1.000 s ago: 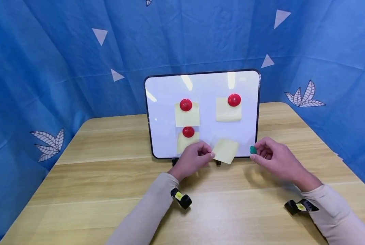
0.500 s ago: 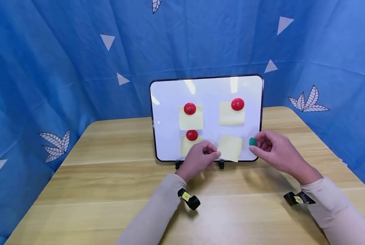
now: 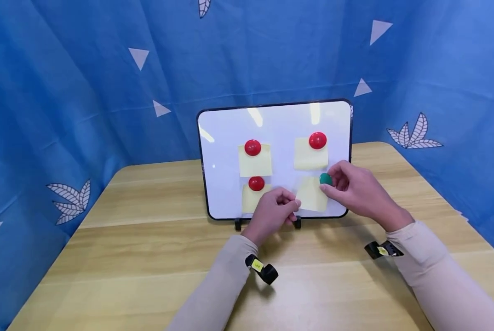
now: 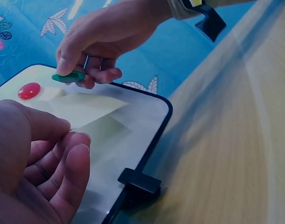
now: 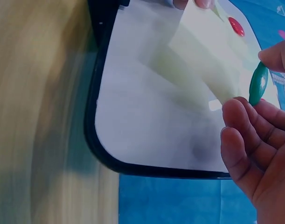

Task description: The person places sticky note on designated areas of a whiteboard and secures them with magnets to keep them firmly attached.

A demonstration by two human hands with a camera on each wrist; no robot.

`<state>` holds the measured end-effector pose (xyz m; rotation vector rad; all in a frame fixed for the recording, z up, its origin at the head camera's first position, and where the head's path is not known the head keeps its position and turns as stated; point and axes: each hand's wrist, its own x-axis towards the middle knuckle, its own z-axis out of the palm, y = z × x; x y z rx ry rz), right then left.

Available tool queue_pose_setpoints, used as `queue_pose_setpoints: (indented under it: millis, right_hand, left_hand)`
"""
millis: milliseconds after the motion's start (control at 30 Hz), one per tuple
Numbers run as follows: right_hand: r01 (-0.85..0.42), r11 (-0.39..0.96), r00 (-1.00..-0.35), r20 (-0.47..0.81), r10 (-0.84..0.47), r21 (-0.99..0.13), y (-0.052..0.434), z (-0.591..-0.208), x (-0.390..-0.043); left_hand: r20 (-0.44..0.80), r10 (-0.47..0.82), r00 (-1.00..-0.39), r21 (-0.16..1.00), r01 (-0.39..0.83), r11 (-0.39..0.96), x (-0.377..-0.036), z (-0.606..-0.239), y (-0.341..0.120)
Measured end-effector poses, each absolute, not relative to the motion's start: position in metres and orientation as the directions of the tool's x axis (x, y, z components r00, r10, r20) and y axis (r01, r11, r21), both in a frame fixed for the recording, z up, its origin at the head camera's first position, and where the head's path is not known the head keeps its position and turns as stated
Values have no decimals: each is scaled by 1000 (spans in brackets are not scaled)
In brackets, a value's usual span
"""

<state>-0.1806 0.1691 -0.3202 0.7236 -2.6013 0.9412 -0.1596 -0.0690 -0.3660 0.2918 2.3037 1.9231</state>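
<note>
We have our left hand (image 3: 273,212) pinching the lower left corner of a yellow sticky note (image 3: 312,195), holding it flat against the whiteboard (image 3: 226,138) that stands on the counter (image 3: 147,257) just beyond both hands. Our right hand (image 3: 354,191) pinches a green magnet (image 3: 325,179) between thumb and fingertips, right at the note's upper right corner; the wrist views do not let us tell whether it touches the paper yet.

We judge the note to be nearly weightless and limp. It curls away from the board wherever nothing presses it, so a corner pinch is the sensible hold. The magnet looks small, hard and smooth, best gripped by its rim as it is, and it will likely snap toward the board once close.

Three more notes (image 3: 255,161) sit left of and above our hands, each under a red magnet (image 3: 253,147).
</note>
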Motion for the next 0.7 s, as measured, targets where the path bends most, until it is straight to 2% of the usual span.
queue_pose_setpoints:
  millis: [233, 700]
  right_hand:
    - [-543, 665, -834, 419, -359, -512, 166, -318, -182]
    - [-558, 692, -800, 519, -302, -458, 158, -328, -184]
  left_hand:
    - [3, 212, -977, 997, 20, 76, -163, -362, -68]
    - [-26, 177, -984, 999, -18, 47, -164, -372, -63]
